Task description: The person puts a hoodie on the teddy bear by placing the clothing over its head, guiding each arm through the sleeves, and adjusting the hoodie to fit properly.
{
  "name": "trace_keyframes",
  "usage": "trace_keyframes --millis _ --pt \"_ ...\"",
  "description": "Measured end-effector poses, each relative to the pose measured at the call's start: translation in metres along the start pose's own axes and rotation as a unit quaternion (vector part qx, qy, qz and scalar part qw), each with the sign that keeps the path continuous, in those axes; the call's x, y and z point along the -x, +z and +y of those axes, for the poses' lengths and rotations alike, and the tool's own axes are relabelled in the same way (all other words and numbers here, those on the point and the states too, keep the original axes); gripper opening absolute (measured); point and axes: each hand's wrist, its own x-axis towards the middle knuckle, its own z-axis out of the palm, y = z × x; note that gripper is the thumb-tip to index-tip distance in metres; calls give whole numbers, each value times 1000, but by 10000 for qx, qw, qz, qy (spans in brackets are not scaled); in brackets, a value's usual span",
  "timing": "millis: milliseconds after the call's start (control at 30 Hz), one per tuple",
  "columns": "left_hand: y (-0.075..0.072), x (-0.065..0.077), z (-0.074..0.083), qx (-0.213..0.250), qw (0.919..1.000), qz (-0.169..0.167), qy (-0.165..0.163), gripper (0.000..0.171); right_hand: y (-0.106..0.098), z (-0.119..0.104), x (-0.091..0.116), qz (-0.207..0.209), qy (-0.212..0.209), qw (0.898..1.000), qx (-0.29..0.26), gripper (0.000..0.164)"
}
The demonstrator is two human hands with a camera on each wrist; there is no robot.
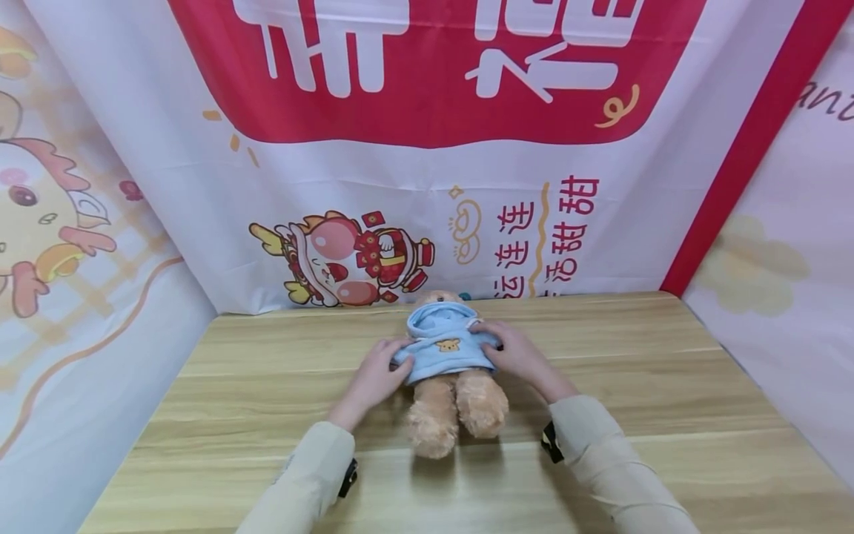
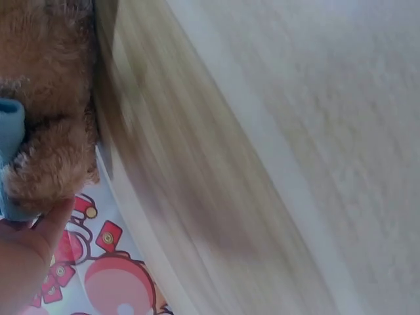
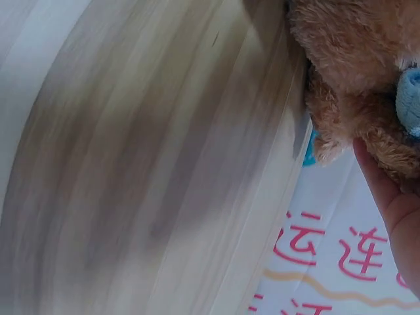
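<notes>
A light brown teddy bear point(image 1: 457, 404) in a light blue hoodie point(image 1: 450, 363) is at the middle of the table's far part, its legs pointing toward me. An animal face decorates the hoodie's front, and the hood's opening hides most of the bear's head. My left hand point(image 1: 380, 373) grips the bear's arm on the left side, thumb toward the hoodie. On the opposite side my right hand point(image 1: 517, 352) grips the other arm. Brown fur point(image 2: 49, 59) and my left thumb appear in the left wrist view. The right wrist view has my right thumb against a furry arm point(image 3: 371, 141).
The wood-grain table point(image 1: 267, 400) ends at a printed white and red cloth backdrop point(image 1: 427, 163) just behind the bear's head. More printed cloth point(image 1: 87, 222) hangs along the left side, and another white panel point(image 1: 767, 259) along the right.
</notes>
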Motion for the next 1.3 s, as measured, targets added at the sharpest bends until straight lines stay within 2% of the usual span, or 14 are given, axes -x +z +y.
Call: trace_keyframes --millis 233,400,567,667,733,800,867,933,967,1000,1067,1167,1233,1300 --pt "9 -2 9 -52 9995 -222 224 40 -11 15 10 148 27 9999 45 33" --pt "12 -3 15 -108 9991 -341 229 42 -18 19 16 172 167 9997 42 33" --pt "13 -5 19 -223 9988 -293 335 42 -21 20 18 141 241 9996 87 31" --pt "14 -8 22 -389 9968 -93 693 40 -22 19 19 325 158 9986 395 31" --pt "15 -9 24 -591 9912 144 1175 37 -24 17 19 540 -86 9957 749 29" --pt "17 -10 25 -871 9804 379 1724 34 -25 15 19 724 -467 9890 1203 28" --pt "18 -11 26 -1147 9659 578 2247 30 -26 12 21 789 -898 9797 1611 24" --pt "18 -10 26 -1355 9535 613 2621 27 -27 9 22 706 -1244 9713 1899 19" --pt "18 -9 26 -1429 9503 556 2708 25 -27 8 23 624 -1356 9687 1982 18" --pt "17 -8 27 -1459 9497 459 2734 23 -28 7 24 520 -1403 9683 2002 16" --pt "15 -6 28 -1435 9542 145 2621 22 -30 4 26 257 -1321 9723 1909 17" --pt "12 -4 28 -1459 9600 -266 2376 37 -34 3 28 -160 -1086 9777 1791 32" --pt "11 -4 28 -1550 9587 -393 2354 46 -38 2 29 -391 -1035 9778 1779 44" --pt "10 -5 28 -1662 9538 -380 2474 49 -41 2 29 -582 -1059 9753 1847 50"
